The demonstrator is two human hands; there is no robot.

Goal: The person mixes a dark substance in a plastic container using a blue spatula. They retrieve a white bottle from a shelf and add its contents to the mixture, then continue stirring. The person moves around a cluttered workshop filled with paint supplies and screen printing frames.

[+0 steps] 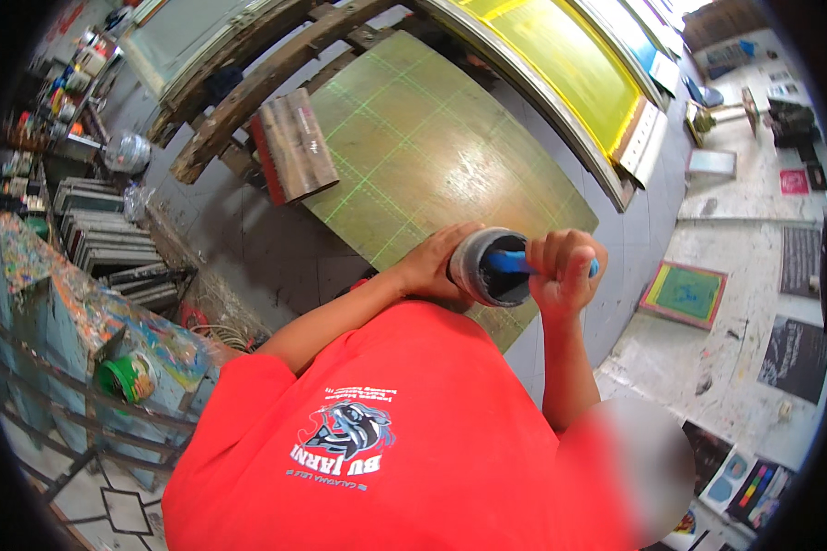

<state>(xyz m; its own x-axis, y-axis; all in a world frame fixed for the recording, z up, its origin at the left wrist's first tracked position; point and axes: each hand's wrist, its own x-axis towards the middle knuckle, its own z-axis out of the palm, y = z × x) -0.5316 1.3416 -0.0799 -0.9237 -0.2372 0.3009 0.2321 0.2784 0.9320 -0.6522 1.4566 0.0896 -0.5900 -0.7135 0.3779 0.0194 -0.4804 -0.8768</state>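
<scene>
My left hand (432, 264) is wrapped round the side of a round, dark-smeared tub (469, 268), whose open mouth faces up and shows a dark inside. In my right hand (562, 268) is the blue handle (513, 262) of a tool, with the fingers closed round it. The handle slants into the tub's mouth; its lower end is hidden inside, so I cannot make out the kind of tool. Both hands are over the near edge of a greenish board (432, 138) marked with bright green grid lines.
A wooden block with a red edge (294, 147) rests at the board's left side. Beyond the board stands a yellow screen-printing frame (560, 69). To the right, a white table (662, 340) bears a small framed screen (685, 294). Stacked frames (110, 239) and a green tub (127, 378) are at left.
</scene>
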